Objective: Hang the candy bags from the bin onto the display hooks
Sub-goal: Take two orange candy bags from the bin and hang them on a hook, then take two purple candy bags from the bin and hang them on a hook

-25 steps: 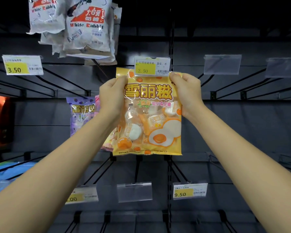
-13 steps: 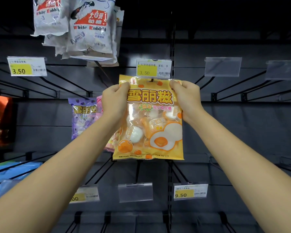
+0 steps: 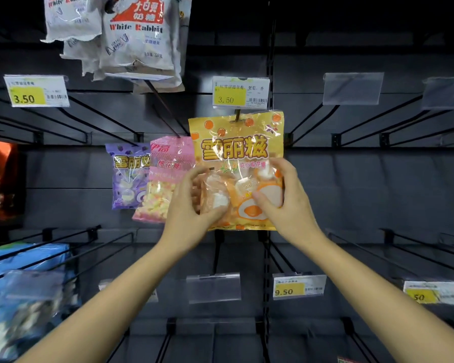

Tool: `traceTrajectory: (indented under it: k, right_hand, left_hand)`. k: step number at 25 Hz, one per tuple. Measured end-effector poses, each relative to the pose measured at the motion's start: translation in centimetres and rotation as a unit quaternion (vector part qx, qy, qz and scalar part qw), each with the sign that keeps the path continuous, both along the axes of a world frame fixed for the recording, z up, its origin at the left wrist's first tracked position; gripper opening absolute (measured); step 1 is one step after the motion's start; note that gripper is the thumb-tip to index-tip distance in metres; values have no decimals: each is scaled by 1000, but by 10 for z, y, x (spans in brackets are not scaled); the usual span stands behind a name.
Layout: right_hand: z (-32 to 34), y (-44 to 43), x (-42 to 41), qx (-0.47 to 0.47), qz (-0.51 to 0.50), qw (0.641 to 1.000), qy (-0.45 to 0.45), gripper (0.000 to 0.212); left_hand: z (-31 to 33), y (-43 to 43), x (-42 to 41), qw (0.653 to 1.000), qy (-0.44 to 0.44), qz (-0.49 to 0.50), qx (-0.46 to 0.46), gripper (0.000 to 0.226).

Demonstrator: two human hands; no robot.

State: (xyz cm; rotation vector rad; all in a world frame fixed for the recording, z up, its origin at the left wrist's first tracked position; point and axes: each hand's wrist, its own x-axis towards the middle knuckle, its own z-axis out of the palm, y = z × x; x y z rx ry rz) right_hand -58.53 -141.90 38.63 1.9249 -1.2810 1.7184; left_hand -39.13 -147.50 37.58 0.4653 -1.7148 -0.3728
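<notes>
Fingers (image 3: pixel 194 176) of the left hand (image 3: pixel 192 205) curl round the lower left edge of the orange candy bag (image 3: pixel 236 150), with the thumb pressed on its front, so that hand is clamped on the bag. On the other side the right hand (image 3: pixel 286 203) grips the lower right part of the same bag, thumb across the printed egg and fingers wrapped behind the edge. Both bare forearms rise from the bottom corners of the view to meet at the bag. The bag hangs upright, its top hole threaded on a display hook (image 3: pixel 237 115) just under a yellow price tag (image 3: pixel 240 93) reading 3.50. Just to its left, partly behind the left hand, hangs a pink marshmallow bag (image 3: pixel 165 174), and beside that a purple candy bag (image 3: pixel 127 176), the two overlapping slightly. Above them, at the upper left, a bunch of white White Rabbit bags (image 3: pixel 131 40) hangs from a higher hook. Another 3.50 tag (image 3: pixel 36 91) sits at far left, and a 9.50 tag (image 3: pixel 298 286) lies lower right. Blue packets (image 3: pixel 24 279), blurred, fill the lower left corner. Bare black hooks (image 3: pixel 351 121) jut from the dark panel on the right.
</notes>
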Motion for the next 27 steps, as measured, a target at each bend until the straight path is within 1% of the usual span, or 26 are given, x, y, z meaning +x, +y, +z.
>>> traceTrajectory:
  k: [4,10,12,14,15,16,18,20,22,23,25,26,27]
  right_hand:
    - [6,-20,-4,13,-15,999,-40,59]
    - [3,-14,-2,37,-35,997,-53,57]
    - [0,-1,3,27,-57,996,-60,48]
    - [-7,18,14,-6,-69,995,-72,25]
    - [-11,29,21,-28,-65,995,-76,14]
    - [-18,42,28,-44,-54,995,-76,8]
    - [-35,65,47,-47,-20,997,-61,11]
    - [-66,88,67,-19,0,1000,-10,14]
    - [-103,107,85,16,6,997,69,18]
    - [-126,112,94,48,14,994,100,18]
    - [-189,122,115,148,49,979,135,19]
    - [-224,127,124,217,66,964,135,19]
    - [-261,132,134,295,81,943,132,18]
  left_hand:
    - [10,-16,-19,1000,-12,9,23,77]
    - [6,-16,-14,998,-22,17,49,73]
    - [3,-5,-5,997,-17,47,53,63]
    - [-2,14,8,997,0,68,41,42]
    - [-6,26,16,997,9,64,34,30]
    - [-11,39,26,998,13,53,28,22]
    - [-28,67,48,1000,5,20,17,14]
    - [-60,96,76,999,-30,16,4,10]
    - [-99,118,102,997,-79,21,4,8]
    - [-122,125,114,994,-104,15,29,8]
    - [-185,139,144,981,-163,20,107,8]
    - [-218,146,158,969,-196,36,145,9]
    - [-254,155,171,954,-221,53,194,8]
